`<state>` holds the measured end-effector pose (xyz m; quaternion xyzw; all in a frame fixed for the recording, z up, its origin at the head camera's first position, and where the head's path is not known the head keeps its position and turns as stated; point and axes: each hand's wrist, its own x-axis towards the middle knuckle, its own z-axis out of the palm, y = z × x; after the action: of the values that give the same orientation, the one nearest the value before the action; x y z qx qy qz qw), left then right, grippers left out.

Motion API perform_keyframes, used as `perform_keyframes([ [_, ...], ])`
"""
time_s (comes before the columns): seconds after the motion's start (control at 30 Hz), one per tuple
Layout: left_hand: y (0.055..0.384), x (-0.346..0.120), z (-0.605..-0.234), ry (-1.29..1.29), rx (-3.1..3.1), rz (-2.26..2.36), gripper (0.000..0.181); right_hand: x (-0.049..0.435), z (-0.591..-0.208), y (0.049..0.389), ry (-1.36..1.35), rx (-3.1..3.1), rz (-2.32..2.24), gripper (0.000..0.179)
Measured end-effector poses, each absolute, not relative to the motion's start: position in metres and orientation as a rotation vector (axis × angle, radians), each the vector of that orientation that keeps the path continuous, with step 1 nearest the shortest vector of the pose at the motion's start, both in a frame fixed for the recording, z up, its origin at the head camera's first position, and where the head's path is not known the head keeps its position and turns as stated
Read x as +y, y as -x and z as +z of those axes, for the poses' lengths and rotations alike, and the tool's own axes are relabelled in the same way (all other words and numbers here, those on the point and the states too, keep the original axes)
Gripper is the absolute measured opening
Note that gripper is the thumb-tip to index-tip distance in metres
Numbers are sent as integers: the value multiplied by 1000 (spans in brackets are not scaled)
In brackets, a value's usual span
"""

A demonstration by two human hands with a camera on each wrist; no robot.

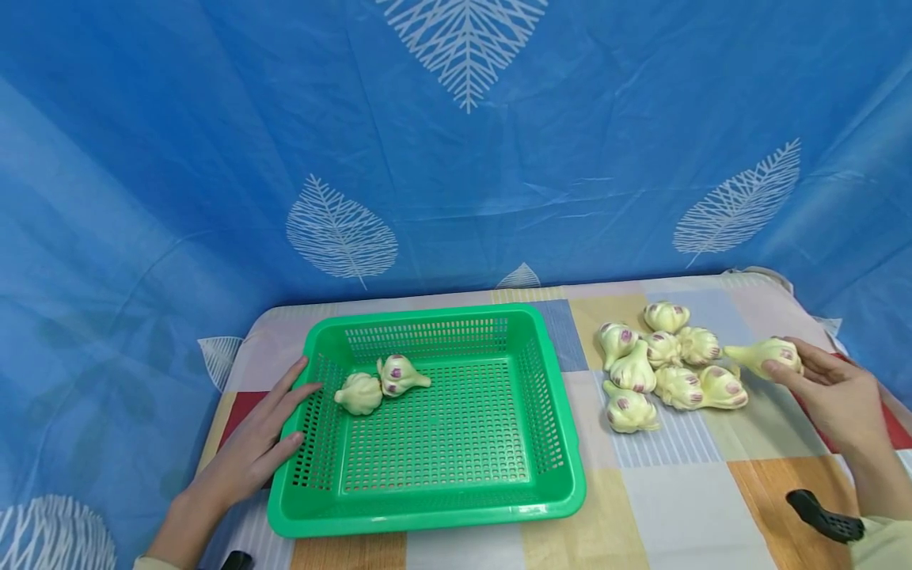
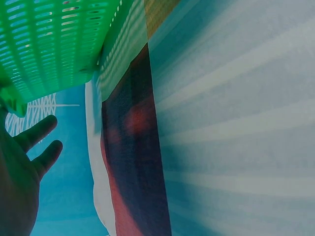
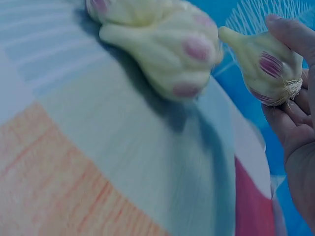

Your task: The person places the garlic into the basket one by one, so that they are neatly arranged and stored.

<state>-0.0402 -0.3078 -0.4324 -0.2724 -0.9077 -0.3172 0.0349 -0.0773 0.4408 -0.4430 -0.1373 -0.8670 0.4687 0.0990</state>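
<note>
A garlic bulb (image 1: 771, 358) with purple patches is gripped by my right hand (image 1: 841, 396) at the right of the pile. In the right wrist view that garlic bulb (image 3: 268, 69) sits between thumb and fingers, its root end toward the palm. Beside it, several more garlic bulbs (image 1: 680, 386) lie together on the cloth. My left hand (image 1: 249, 455) touches the left rim of a green plastic basket (image 1: 427, 522), its fingers spread. Two garlic bulbs (image 1: 359, 393) lie inside the basket, toward its left. The left wrist view shows the basket's slotted wall (image 2: 54, 44) above the fingers.
A patchwork tablecloth (image 1: 684, 507) covers the table. Behind and around it hangs a blue curtain (image 1: 556, 158) with white leaf prints. A black strap end (image 1: 826, 518) sticks out near the right wrist.
</note>
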Motion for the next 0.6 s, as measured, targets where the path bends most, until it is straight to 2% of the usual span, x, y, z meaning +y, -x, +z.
perform_keyframes([
  [0.27, 39, -309, -433, 834, -2792, -973, 68, 412, -422, 85, 314, -2733, 1274, 69],
  [0.6, 40, -309, -434, 840, -2790, -958, 70, 361, -391, 96, -71, -2685, 1475, 54],
])
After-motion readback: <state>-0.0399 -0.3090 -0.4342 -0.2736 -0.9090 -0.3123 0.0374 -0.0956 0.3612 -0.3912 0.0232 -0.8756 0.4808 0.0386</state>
